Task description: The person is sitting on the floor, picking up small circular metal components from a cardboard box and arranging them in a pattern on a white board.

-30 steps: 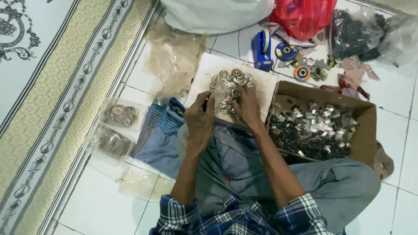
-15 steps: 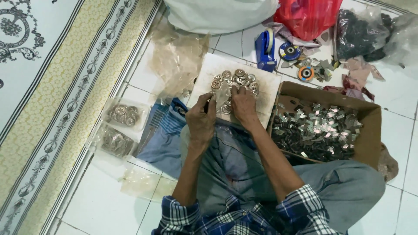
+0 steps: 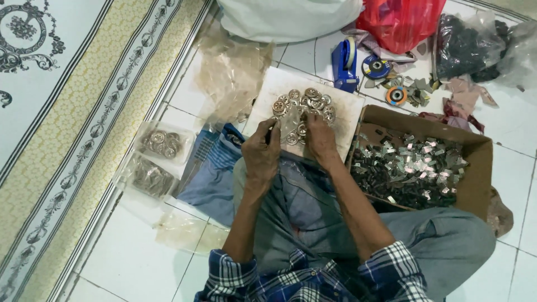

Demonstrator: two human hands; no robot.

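A pile of round metal discs (image 3: pixel 306 103) lies on a pale board (image 3: pixel 341 117) on the floor in front of my knees. My left hand (image 3: pixel 262 154) is at the board's near edge, fingers closed on a small clear plastic bag (image 3: pixel 290 127) that stands between both hands. My right hand (image 3: pixel 320 140) rests on the near side of the disc pile, fingers down among the discs beside the bag. What the right fingers hold is hidden.
A cardboard box (image 3: pixel 481 151) of small metal parts sits to the right. Two filled clear bags (image 3: pixel 159 144) lie left on white tiles, with empty bags nearby. A blue tape dispenser (image 3: pixel 343 64), red bag (image 3: pixel 400 22), black bag (image 3: pixel 464 47) and patterned mat (image 3: pixel 61 112) surround.
Both hands stay at the near edge of the disc pile with only small finger movements. The view has shifted slightly.
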